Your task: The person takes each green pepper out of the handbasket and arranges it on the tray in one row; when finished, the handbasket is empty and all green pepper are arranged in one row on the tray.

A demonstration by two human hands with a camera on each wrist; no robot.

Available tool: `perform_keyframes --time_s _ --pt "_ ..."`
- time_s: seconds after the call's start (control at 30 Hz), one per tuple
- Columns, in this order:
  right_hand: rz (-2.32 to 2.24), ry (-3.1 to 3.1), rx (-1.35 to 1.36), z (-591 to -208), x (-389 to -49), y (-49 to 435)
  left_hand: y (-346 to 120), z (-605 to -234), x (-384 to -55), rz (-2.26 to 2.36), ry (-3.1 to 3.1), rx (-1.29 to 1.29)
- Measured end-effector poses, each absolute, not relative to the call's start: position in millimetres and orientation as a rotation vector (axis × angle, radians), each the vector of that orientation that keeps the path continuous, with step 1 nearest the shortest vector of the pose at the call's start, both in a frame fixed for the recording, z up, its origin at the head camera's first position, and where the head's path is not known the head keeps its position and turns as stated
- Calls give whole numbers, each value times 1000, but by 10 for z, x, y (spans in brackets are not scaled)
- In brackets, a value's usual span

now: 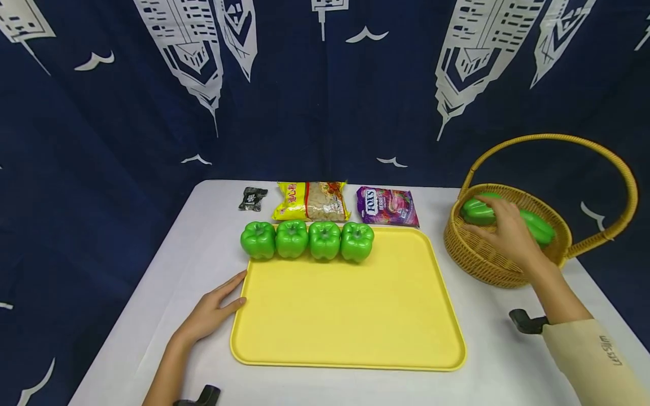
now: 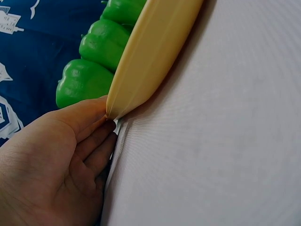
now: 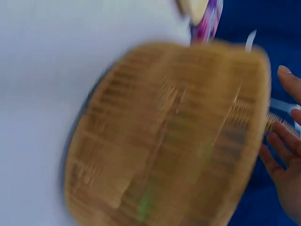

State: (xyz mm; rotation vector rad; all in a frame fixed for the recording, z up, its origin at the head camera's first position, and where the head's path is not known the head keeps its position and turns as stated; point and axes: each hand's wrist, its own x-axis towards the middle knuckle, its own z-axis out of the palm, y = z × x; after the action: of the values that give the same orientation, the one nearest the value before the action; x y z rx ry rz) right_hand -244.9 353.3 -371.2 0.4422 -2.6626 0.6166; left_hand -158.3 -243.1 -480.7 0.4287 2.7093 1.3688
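My left hand [image 1: 208, 316] lies at the left edge of the yellow tray [image 1: 350, 316], fingers extended. In the left wrist view its fingertips [image 2: 104, 106] meet the tray's corner. Four-lobed green bell peppers [image 1: 259, 240] stand in a row along the tray's back left edge. My right hand [image 1: 508, 228] reaches over the wicker basket [image 1: 474, 265], thumb and fingers apart. Smooth, long green vegetables [image 1: 538, 227] lie in the basket under that hand, which partly hides them. In the blurred right wrist view, the spread fingers [image 3: 282, 136] are beside the basket's rim.
Behind the tray lie a small black packet [image 1: 252, 199], a yellow noodle bag [image 1: 312, 201] and a purple Fox's candy bag [image 1: 388, 206]. The basket's tall handle [image 1: 553, 137] arches over its back. A dark blue patterned curtain [image 1: 325, 113] hangs behind the white table [image 1: 167, 259].
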Motion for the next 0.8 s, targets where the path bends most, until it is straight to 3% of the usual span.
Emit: perform_keyframes --time_s 0.33,0.8 --pt "598 -2742 128 -3912 -2623 4244 -2432 -4799 -1582 1403 2688 430" --pt "596 -2909 -21 -4145 -2709 4521 -2435 -4801 -1582 1377 2704 423"
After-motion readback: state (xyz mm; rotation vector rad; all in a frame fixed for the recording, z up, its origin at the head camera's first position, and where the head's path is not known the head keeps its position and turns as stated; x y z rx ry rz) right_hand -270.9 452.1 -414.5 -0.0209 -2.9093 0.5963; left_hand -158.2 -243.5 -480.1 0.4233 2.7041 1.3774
